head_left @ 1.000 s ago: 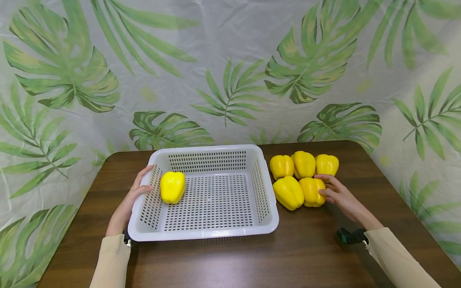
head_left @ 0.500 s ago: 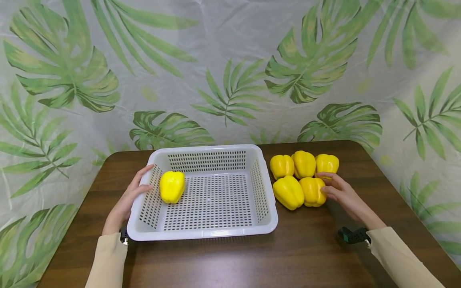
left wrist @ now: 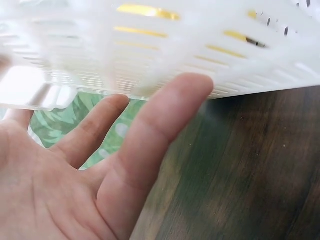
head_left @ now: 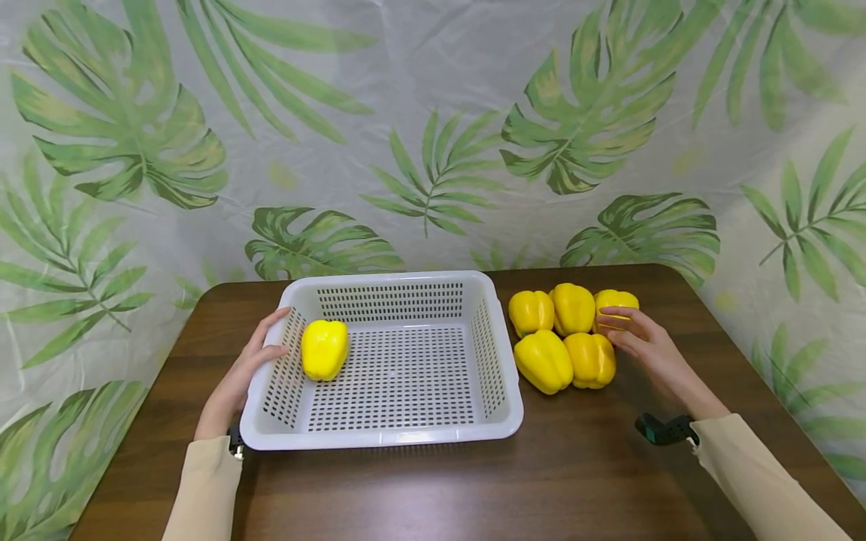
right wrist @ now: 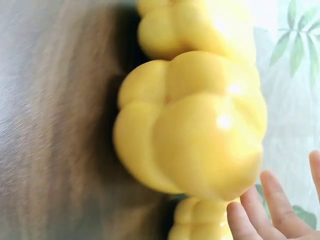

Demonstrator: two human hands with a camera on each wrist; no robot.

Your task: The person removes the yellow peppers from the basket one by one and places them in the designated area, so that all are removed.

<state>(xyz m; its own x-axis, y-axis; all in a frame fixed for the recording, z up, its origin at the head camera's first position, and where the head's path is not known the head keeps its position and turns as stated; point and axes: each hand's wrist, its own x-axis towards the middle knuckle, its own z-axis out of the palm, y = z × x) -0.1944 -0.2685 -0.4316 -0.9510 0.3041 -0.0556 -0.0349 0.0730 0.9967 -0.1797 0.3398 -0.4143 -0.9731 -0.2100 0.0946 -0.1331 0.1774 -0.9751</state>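
Note:
A white slotted plastic basket (head_left: 392, 439) stands on the table with one yellow bell pepper (head_left: 325, 350) inside, near its left wall. My left hand (head_left: 240, 376) rests against the basket's left side, fingers spread and nearly straight, fingertips at the rim. In the left wrist view, the thumb (left wrist: 165, 120) lies along the slotted wall. To the right of the basket, several more yellow bell peppers sit in a cluster. My right hand (head_left: 652, 353) hovers at its right side with loosely bent fingers, between the front right pepper (head_left: 590, 361) and the back right pepper (head_left: 617, 300), holding nothing.
The front left pepper (head_left: 544, 362) lies tilted close to the basket's right wall, with two others (head_left: 531, 312) behind it. A dark wood table (head_left: 419, 496) runs under everything. A leaf-print cloth (head_left: 433, 150) hangs behind the table's far edge.
My right hand has lifted off the front right pepper and moved back and slightly right, toward the back right pepper. My left hand and the basket stay in place.

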